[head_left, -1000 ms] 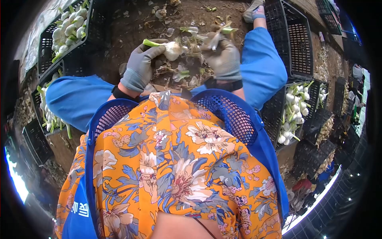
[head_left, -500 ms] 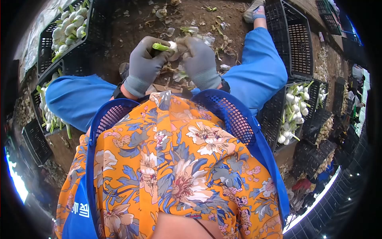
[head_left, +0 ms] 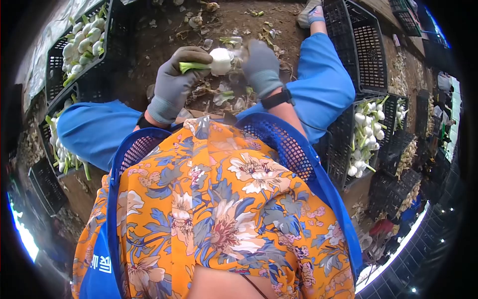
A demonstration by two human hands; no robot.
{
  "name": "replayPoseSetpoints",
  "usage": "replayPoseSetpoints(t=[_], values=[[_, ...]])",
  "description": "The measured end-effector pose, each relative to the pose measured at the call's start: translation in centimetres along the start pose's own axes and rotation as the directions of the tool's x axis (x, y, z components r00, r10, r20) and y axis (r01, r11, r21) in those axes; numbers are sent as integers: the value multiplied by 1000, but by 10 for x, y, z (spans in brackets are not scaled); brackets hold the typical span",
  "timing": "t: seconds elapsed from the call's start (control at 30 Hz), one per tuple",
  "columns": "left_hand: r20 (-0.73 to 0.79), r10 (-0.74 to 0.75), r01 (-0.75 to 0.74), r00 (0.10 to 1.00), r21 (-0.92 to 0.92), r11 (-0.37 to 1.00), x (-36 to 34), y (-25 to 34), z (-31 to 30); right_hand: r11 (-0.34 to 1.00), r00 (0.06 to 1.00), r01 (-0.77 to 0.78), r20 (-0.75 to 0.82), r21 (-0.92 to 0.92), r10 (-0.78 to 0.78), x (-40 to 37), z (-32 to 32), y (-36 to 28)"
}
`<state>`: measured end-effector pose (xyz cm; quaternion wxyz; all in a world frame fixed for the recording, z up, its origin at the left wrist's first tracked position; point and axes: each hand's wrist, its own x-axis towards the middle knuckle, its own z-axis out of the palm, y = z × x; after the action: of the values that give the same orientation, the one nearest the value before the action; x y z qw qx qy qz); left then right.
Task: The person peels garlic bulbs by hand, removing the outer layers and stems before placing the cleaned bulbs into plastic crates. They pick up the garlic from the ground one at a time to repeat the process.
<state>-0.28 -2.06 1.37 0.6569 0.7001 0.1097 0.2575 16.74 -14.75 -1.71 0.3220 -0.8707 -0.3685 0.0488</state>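
My left hand, in a grey glove, grips a white garlic bulb by its green stalk. My right hand, also gloved, touches the bulb's far end with its fingertips. Both hands are held above the dirt floor between my blue-trousered knees. Peeled skins and green scraps lie on the ground under the hands.
Black crates of white garlic stand at the upper left, the left and the right. An empty black crate stands at the upper right. More crates line the right edge. An orange floral brim and blue mesh fill the lower view.
My hands rose slightly and spread apart, exposing the cleaned white bulb. One second ago the right hand held loose skins, which are gone from it now.
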Motion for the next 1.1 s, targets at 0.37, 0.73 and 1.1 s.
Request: replayPoseSetpoints(t=[0.37, 0.73, 1.1], values=[[284, -414, 430, 865, -845, 319, 2, -15, -13, 417, 954, -258, 297, 872, -30, -5, -34, -29], [95, -712, 330, 696, -923, 200, -1, -45, -28, 738, 960, 33, 185, 674, -211, -7, -41, 4], [-311, -687, 537, 657, -445, 716, 11, 4, 11, 819, 995, -37, 99, 572, -24, -28, 0, -37]])
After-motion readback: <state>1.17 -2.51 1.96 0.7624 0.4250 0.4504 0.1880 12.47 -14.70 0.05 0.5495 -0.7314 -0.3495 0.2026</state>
